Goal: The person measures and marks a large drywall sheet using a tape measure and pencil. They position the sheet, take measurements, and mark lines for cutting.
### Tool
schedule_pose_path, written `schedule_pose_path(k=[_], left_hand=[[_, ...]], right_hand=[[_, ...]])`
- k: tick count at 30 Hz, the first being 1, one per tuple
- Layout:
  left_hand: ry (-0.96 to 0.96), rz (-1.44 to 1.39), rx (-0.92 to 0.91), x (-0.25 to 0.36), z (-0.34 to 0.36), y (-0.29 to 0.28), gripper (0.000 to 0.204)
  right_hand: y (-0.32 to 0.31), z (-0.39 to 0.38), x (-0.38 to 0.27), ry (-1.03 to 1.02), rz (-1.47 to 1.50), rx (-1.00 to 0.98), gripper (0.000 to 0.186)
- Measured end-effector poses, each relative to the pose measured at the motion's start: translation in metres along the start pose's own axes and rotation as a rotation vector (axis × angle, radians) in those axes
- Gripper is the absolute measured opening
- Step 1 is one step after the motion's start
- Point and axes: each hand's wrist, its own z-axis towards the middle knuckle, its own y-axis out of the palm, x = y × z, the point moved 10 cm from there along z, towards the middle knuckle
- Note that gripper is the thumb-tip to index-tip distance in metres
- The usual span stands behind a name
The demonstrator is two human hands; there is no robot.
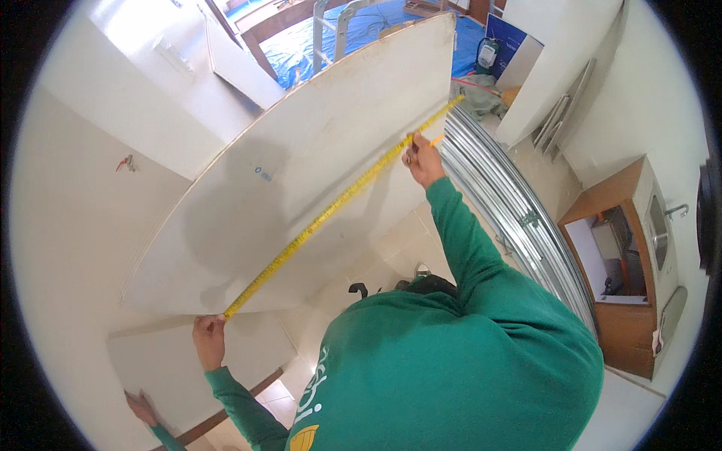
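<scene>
A large white board (361,98) stands before me, with a yellow tape measure (323,216) stretched slantwise across its face. At the board's lower left corner, my left hand (209,338) is closed on one end of the tape. My right hand (423,159) pinches the tape near the board's right edge, and the tape's other end sticks out past that edge. A thin orange stick (437,140), perhaps a pencil, shows beside my right fingers. Small blue marks (262,174) are on the board. My shadow falls over it.
Long metal channels (519,210) lie in a bundle at right, beside a brown sink cabinet (617,270). Another hand (141,407), green-sleeved, touches a lower panel (188,368) at bottom left. A ladder (331,37) and blue sheeting (282,56) are behind the board.
</scene>
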Motion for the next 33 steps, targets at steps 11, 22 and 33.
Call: schedule_pose_path(k=[11, 22, 33], left_hand=[[0.097, 0.049, 0.268, 0.034, 0.030, -0.022, 0.023], [0.068, 0.051, 0.318, 0.021, 0.045, -0.001, 0.027], [-0.012, 0.157, 0.488, 0.041, 0.087, -0.011, 0.036]], right_hand=[[0.109, 0.033, -0.077, -0.057, -0.070, -0.072, 0.015], [0.117, 0.061, -0.072, -0.144, -0.374, -0.183, 0.013], [0.135, -0.010, -0.058, -0.052, -0.333, -0.079, 0.062]])
